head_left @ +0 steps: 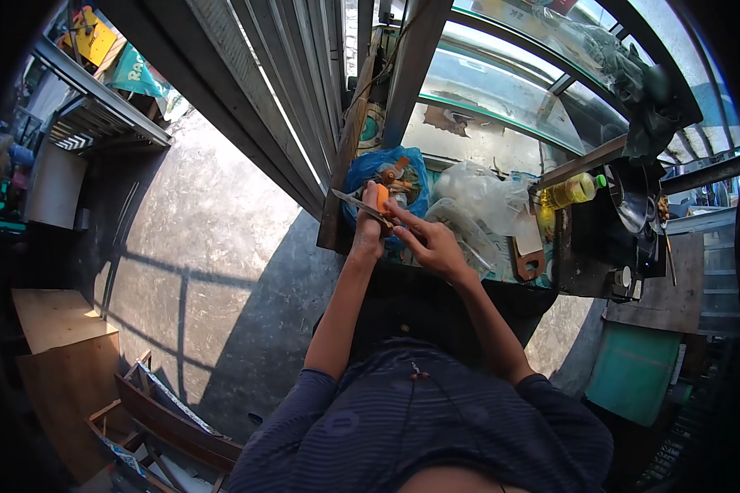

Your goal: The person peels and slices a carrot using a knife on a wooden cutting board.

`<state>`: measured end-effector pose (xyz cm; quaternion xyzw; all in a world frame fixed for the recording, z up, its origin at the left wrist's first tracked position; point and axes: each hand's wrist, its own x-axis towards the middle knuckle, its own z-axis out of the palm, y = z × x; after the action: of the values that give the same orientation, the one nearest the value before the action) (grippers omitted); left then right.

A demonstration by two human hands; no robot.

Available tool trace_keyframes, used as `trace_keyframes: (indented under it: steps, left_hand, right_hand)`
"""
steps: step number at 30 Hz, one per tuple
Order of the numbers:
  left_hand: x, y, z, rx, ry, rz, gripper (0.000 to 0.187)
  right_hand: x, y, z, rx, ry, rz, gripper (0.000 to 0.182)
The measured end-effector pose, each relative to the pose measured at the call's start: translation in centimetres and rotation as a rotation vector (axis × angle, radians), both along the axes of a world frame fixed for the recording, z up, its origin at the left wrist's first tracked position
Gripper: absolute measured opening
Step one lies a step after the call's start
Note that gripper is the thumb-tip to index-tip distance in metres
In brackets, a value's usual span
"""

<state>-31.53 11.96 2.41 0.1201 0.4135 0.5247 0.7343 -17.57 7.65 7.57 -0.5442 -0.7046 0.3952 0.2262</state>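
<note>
My left hand (368, 223) is closed around an orange carrot piece (382, 198), its cut-looking bright side facing up. My right hand (437, 248) grips a knife (358, 204), whose blade lies across the carrot and the left hand and points to the left. Both hands are close together over the near edge of an open blue plastic bag (357, 172). Inside the bag are brownish and orange scraps (396, 171). To the right of the bag sit clear plastic bags (471, 191), near the right hand.
A wooden cutting board (529, 264) lies at the counter's front edge. Beyond it are a bottle of yellow oil (569, 192) with a green cap and a dark wok (631, 205). A slatted panel (279, 90) stands left of the counter. Wooden furniture (168, 411) is at lower left.
</note>
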Motion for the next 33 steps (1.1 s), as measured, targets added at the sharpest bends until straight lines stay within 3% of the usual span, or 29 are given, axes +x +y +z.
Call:
trace_keyframes:
  steps: [4, 7, 13, 16, 21, 29, 33]
  left_hand:
    - [-0.1, 0.3, -1.3, 0.068, 0.001, -0.004, 0.034]
    - [0.2, 0.2, -1.2, 0.016, 0.038, 0.027, 0.033]
    - [0.7, -0.1, 0.3, -0.036, 0.113, -0.016, 0.036]
    - [0.2, -0.3, -1.7, 0.009, 0.148, -0.130, 0.042]
    - [-0.7, 0.1, -3.1, 0.000, 0.080, 0.002, 0.037]
    - [-1.0, -0.6, -2.3, 0.057, 0.210, -0.104, 0.048]
    - [-1.4, -0.6, -1.9, 0.003, 0.254, -0.157, 0.041]
  right_hand:
    - [-0.6, -0.6, 1.0, 0.240, -0.153, -0.011, 0.048]
    - [-1.2, -0.9, 1.2, 0.249, -0.289, -0.036, 0.047]
    - [-1.4, -0.2, -1.3, 0.211, -0.058, -0.133, 0.045]
    - [-1.0, 0.9, -0.3, 0.004, -0.079, -0.125, 0.043]
    - [-0.9, 0.0, -1.0, 0.047, -0.023, -0.038, 0.043]
    - [-1.9, 0.3, -2.0, 0.019, 0.002, -0.139, 0.037]
    - [-2.5, 1.3, -3.3, -0.022, 0.105, -0.191, 0.036]
